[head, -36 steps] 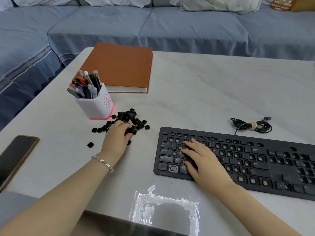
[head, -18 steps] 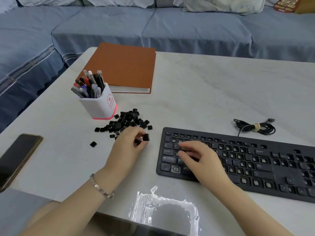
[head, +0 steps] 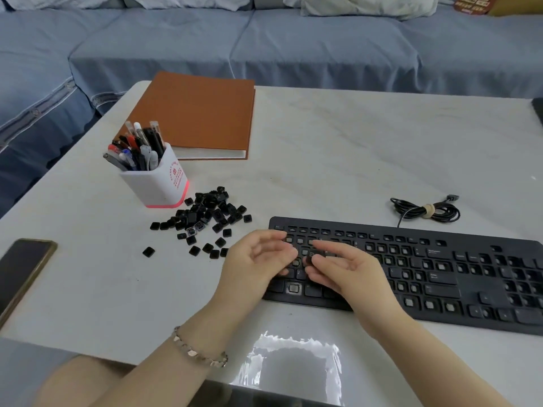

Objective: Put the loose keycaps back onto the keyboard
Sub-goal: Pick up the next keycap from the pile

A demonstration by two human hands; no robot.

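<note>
A black keyboard (head: pixel 440 277) lies on the white table, many of its sockets bare. A pile of loose black keycaps (head: pixel 205 212) sits left of it, with one stray keycap (head: pixel 148 251) further left. Over the keyboard's left end my right hand (head: pixel 349 271) pinches a single black keycap (head: pixel 312 255) at its fingertips. My left hand (head: pixel 255 259) hovers just beside it with fingers loosely curved and nothing visible in it.
A white pen holder (head: pixel 158 183) full of pens stands behind the pile, an orange notebook (head: pixel 199 113) beyond it. A phone (head: pixel 20 268) lies at the left table edge. The keyboard's coiled cable (head: pixel 426 211) rests behind the keyboard. A blue sofa lies past the table.
My left hand took a keycap from the pile and carried it right to the keyboard. The keycap now sits in my right hand's fingertips, and the left hand has let go.
</note>
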